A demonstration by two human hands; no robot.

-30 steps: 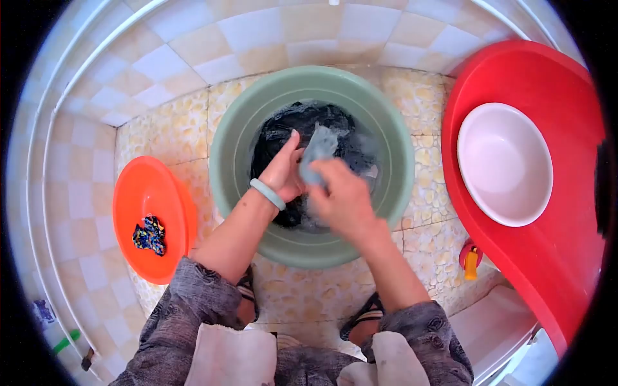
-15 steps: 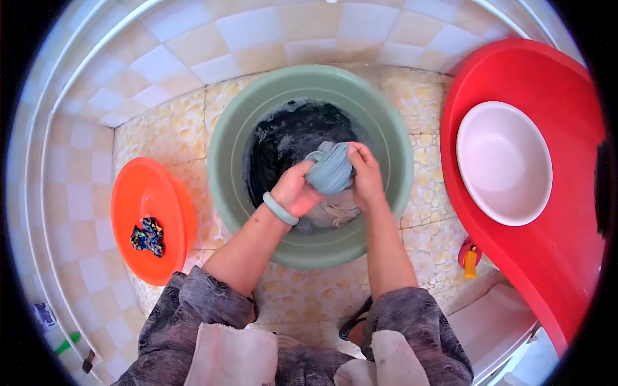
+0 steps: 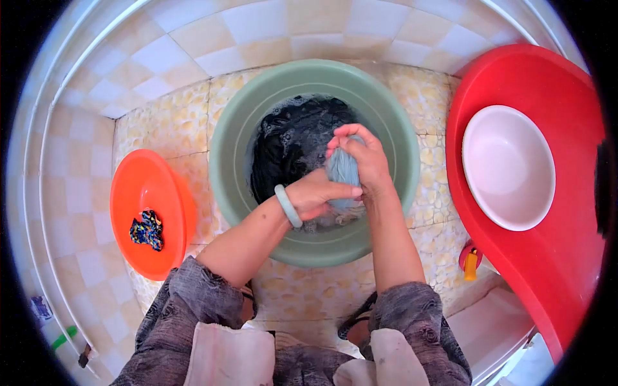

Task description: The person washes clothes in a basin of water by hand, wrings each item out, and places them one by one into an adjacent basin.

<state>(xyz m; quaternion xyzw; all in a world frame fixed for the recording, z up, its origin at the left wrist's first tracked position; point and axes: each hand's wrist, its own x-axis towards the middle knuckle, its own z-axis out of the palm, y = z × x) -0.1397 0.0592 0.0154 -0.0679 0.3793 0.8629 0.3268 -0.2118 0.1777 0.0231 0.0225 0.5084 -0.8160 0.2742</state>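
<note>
A bunched light blue cloth is gripped between both hands, above a big green basin. My left hand closes on its lower part, thumb laid across the front. My right hand wraps round the upper right side with its fingers curled over the top. Dark wet laundry lies in sudsy water at the back left of the basin. A beige cloth shows partly beneath my hands, mostly hidden by them. A pale bangle circles my left wrist.
An orange basin holding a colourful patterned cloth stands at left. On the right a white bowl sits inside a large red tub. A yellow-handled item lies near its edge. Tiled walls close in behind.
Both hands have shifted their grip on the light blue cloth, which is now squeezed into a narrower upright bundle. My right hand has risen over its top; my left has moved to the right.
</note>
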